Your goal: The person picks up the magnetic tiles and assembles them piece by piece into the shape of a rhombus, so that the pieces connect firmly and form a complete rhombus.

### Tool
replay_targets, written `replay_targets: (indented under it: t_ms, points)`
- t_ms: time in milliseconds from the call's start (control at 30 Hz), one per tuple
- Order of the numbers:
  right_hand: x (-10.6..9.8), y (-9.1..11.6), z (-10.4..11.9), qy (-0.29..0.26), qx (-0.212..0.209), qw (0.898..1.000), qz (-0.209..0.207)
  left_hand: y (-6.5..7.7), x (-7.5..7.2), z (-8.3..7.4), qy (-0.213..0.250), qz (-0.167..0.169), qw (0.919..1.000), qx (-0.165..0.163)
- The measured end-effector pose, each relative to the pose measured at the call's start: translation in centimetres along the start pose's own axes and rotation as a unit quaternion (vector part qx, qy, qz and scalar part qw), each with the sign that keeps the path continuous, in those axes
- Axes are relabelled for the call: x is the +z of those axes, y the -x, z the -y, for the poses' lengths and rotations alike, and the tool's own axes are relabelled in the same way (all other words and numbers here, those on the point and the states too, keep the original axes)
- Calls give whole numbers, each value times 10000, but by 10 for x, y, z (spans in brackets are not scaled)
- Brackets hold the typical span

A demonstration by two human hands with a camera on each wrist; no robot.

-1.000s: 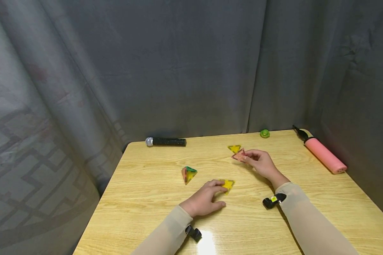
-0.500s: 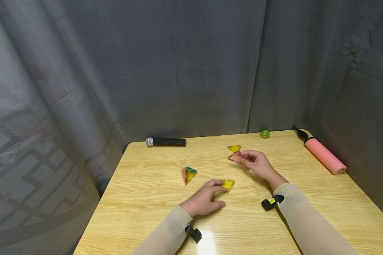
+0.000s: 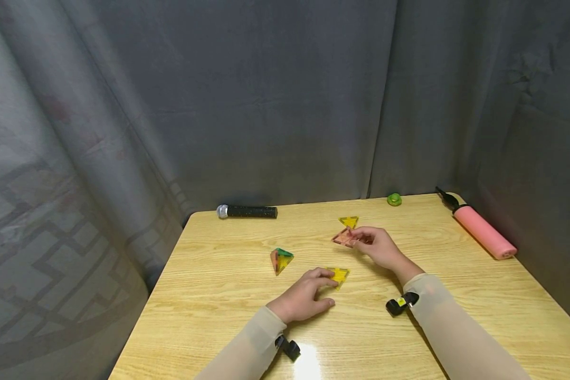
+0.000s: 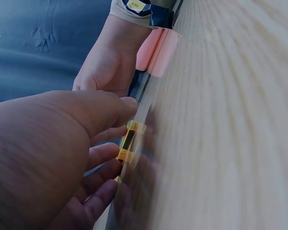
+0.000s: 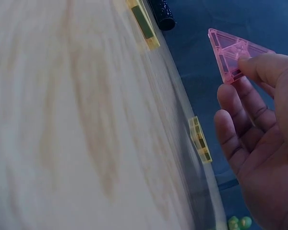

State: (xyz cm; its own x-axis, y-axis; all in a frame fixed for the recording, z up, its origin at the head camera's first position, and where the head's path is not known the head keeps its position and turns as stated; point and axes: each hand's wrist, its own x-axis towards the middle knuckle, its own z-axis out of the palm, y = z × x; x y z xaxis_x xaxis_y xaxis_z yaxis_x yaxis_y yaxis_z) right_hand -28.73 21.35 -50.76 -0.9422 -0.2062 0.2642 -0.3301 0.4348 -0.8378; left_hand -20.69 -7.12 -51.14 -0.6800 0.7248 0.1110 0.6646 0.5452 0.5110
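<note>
My right hand (image 3: 381, 248) pinches a pink see-through triangular magnetic tile (image 3: 342, 237) between thumb and fingers, raised above the table. In the right wrist view this pink tile (image 5: 225, 45) is tilted, with the thumb on its face. Just behind it in the head view lies a yellow triangular tile (image 3: 349, 221). My left hand (image 3: 304, 298) rests low on the table, its fingertips on another yellow triangular tile (image 3: 342, 275) that lies flat and is partly covered by the fingers. Left of that stands a small pyramid of tiles (image 3: 283, 262) in green, yellow and orange.
A black microphone (image 3: 249, 211) lies along the back left of the wooden table (image 3: 209, 316). Toward the back right sit a small green object (image 3: 394, 199) and a pink hand pump (image 3: 484, 232) with a black nozzle. Grey curtains (image 3: 285, 105) hang behind the table.
My right hand has moved a little to the left and lower with the pink tile, which has tipped flatter. The left hand has stayed in place on its yellow tile.
</note>
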Motion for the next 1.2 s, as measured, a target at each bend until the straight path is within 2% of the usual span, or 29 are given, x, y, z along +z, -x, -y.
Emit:
replay_targets:
  t_ms: [200,667,1200]
  points:
    - [2,0,-1,-2,-36,9999,95,0,0,1,63,1,10000,37]
    - [7,1,2,-28,-43,9996,260,1,0,1,48,174,9998,-123]
    - [15,2,2,338,16,9980,535,0,0,2,139,167,9995,-208]
